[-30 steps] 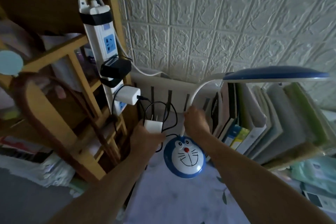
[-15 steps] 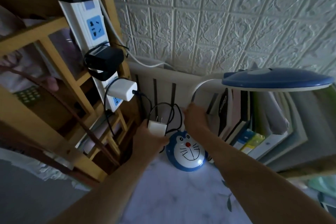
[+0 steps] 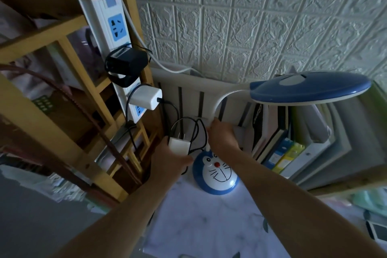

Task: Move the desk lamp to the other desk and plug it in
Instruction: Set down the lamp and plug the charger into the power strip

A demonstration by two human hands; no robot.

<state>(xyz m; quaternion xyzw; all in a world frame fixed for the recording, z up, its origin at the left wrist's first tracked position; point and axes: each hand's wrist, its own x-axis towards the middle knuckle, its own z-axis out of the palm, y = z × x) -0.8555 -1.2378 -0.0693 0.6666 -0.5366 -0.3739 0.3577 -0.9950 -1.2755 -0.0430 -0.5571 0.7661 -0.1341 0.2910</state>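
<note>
The desk lamp has a round blue base with a cartoon cat face, standing on the pale desk top, and a blue oval head on a white bendy neck. My right hand grips the neck low down. My left hand holds the lamp's white plug adapter, prongs pointing up, with its black cord looped behind. A white power strip hangs on the wooden shelf post above, with a free blue socket.
A black adapter and a white charger occupy the strip's lower sockets. A wooden shelf frame stands left. Books and folders lean behind the lamp. A textured white wall is behind.
The view has tilted and closed in on the power strip. Both hands keep their hold on the plug and the lamp neck; the lamp base sits in much the same place.
</note>
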